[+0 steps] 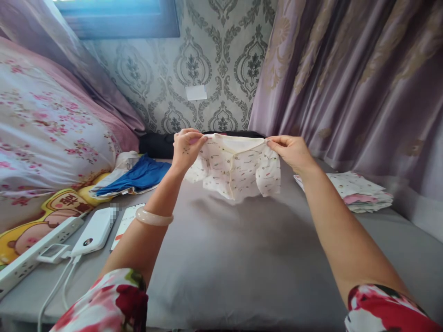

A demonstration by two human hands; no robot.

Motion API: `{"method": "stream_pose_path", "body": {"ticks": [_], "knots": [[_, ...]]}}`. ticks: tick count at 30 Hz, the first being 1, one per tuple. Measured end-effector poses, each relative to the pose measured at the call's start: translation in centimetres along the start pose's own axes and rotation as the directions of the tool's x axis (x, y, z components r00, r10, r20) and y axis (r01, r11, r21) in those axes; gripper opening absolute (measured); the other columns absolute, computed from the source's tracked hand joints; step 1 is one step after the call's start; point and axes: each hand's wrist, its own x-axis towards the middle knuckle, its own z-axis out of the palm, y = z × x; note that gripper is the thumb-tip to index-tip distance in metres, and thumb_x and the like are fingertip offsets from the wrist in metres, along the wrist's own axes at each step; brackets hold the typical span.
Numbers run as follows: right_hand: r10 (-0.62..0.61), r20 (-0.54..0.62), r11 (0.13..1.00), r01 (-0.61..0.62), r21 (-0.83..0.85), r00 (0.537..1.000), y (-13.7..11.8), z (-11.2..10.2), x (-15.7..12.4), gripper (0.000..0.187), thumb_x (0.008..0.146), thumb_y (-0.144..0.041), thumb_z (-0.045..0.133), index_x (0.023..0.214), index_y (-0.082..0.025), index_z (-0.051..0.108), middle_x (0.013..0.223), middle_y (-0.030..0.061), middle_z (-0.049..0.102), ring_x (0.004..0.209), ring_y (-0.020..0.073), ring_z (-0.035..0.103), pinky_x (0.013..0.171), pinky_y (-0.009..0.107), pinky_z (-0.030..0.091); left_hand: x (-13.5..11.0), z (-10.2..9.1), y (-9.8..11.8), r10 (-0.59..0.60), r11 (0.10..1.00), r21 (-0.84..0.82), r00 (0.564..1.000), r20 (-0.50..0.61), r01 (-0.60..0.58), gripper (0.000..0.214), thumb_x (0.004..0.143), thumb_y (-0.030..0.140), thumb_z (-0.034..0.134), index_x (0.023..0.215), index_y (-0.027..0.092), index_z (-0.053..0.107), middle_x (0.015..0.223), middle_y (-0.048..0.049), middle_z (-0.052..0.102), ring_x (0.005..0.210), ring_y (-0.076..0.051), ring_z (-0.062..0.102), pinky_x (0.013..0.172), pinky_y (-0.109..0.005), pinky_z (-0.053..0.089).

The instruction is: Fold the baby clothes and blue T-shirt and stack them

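Note:
A small white baby shirt [238, 168] with a tiny print and a pale yellow trim down its front hangs spread between my hands. My left hand [188, 146] pinches one shoulder of it, fingers closed. At the other shoulder, my right hand [290, 150] grips the cloth between thumb and fingers. The shirt is held up above the grey bed sheet [235, 263], its hem casting a shadow there. Both sleeves droop beside the front.
Folded printed clothes [363, 191] are stacked at the right. To the left lie a blue garment [138, 175], a phone [125, 223], a white power bank [97, 230], a power strip [41, 249] and cables. Purple curtains [346, 83] hang behind.

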Motion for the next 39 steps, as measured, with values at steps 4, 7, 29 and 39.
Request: {"method": "stream_pose_path", "body": {"ticks": [4,7,29,39], "knots": [[-0.008,0.064,0.998,0.004,0.062,0.998,-0.4,-0.1,-0.3,0.039,0.069,-0.055,0.077,0.090,-0.022,0.075,0.093,0.0044,0.075,0.083,0.0197,0.068,0.078,0.037,0.056,-0.3,-0.5,1.3,0.010,0.990,-0.139,0.997,0.074,0.001,0.028,0.080,0.045,0.066,0.083,0.019,0.074,0.102,-0.0076,0.067,0.097,-0.020,0.061,0.081,-0.031,0.050],[0.000,0.103,1.000,-0.001,0.009,0.995,-0.1,0.1,-0.4,0.038,0.065,-0.053,0.080,0.083,-0.021,0.075,0.098,0.0053,0.074,0.086,0.0199,0.068,0.080,0.036,0.056,-0.7,-0.2,1.2,-0.028,0.988,-0.148,0.995,0.100,0.043,0.030,0.076,0.048,0.070,0.078,0.018,0.074,0.097,-0.0076,0.069,0.092,-0.019,0.062,0.075,-0.028,0.051],[0.155,0.388,0.985,-0.173,0.012,0.908,-1.1,-2.2,-1.4,0.043,0.060,-0.057,0.083,0.083,-0.021,0.075,0.077,0.0029,0.073,0.070,0.0181,0.065,0.068,0.033,0.054,-1.2,-2.4,2.6,-0.186,0.856,-0.302,0.796,0.576,0.419,0.038,0.067,0.052,0.080,0.081,0.017,0.077,0.073,-0.0088,0.072,0.070,-0.023,0.069,0.062,-0.036,0.055],[0.190,0.360,0.973,-0.225,0.058,0.913,-0.8,-2.2,-1.3,0.042,0.058,-0.055,0.085,0.084,-0.022,0.077,0.079,0.0012,0.074,0.075,0.0179,0.067,0.074,0.032,0.053,-1.6,-1.4,2.6,-0.273,0.736,-0.415,0.795,0.542,0.535,0.038,0.063,0.047,0.084,0.084,0.016,0.077,0.077,-0.0067,0.074,0.071,-0.019,0.069,0.067,-0.031,0.054]]}}
